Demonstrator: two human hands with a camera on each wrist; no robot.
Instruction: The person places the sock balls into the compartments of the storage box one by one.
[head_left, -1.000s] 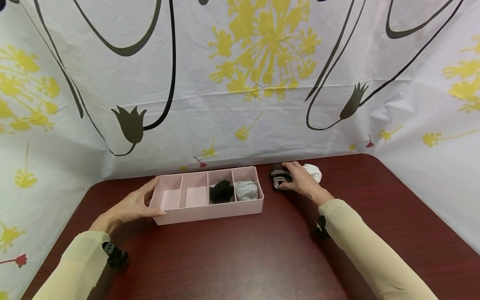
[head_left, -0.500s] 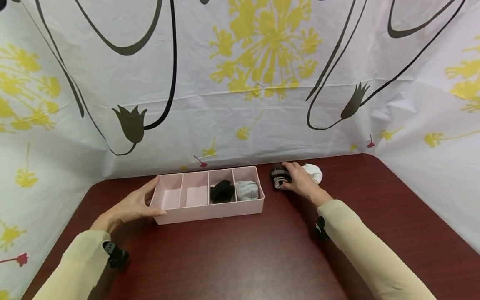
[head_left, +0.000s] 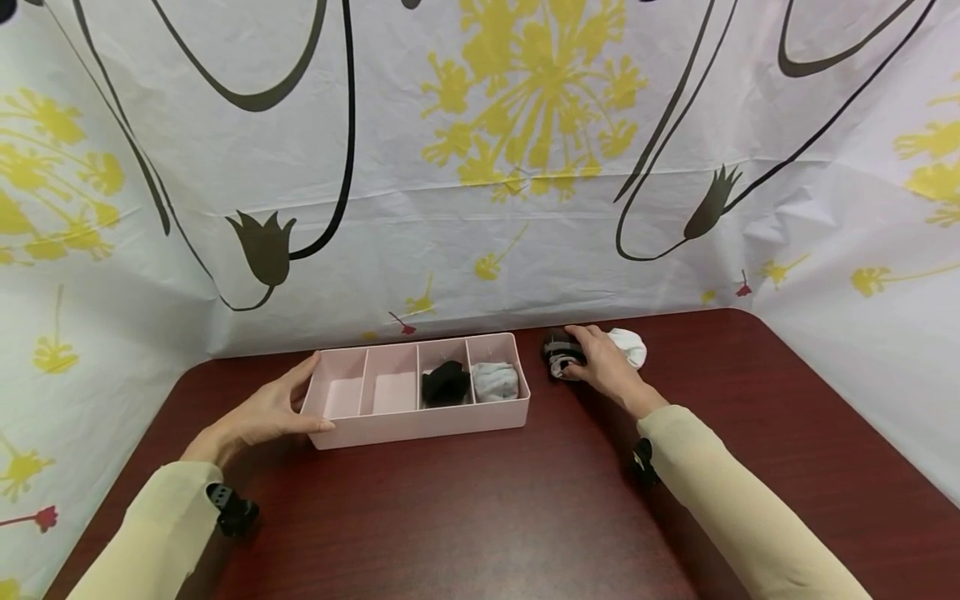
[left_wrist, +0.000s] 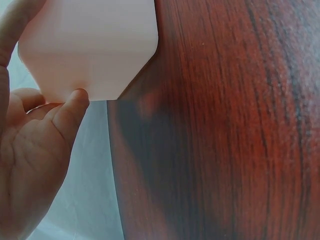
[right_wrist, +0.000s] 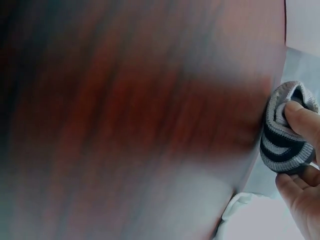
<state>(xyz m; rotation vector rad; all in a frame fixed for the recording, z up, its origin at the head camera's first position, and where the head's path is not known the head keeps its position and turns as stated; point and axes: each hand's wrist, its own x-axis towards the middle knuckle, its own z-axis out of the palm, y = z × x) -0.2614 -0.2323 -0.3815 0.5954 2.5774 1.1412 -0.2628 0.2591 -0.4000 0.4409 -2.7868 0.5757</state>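
Observation:
A long pink divided organizer box lies across the back of the table. My left hand grips its left end, thumb on the near side and fingers at the far side; in the left wrist view the thumb presses the box wall. To the right of the box, my right hand holds a rolled, striped pair of socks between thumb and fingers. A white rolled sock bundle lies just beyond that hand, partly hidden by it.
Within the box, a black sock bundle and a light grey one fill the two right compartments; the two left ones show bare floors. The dark red wooden table ends at a patterned white sheet behind.

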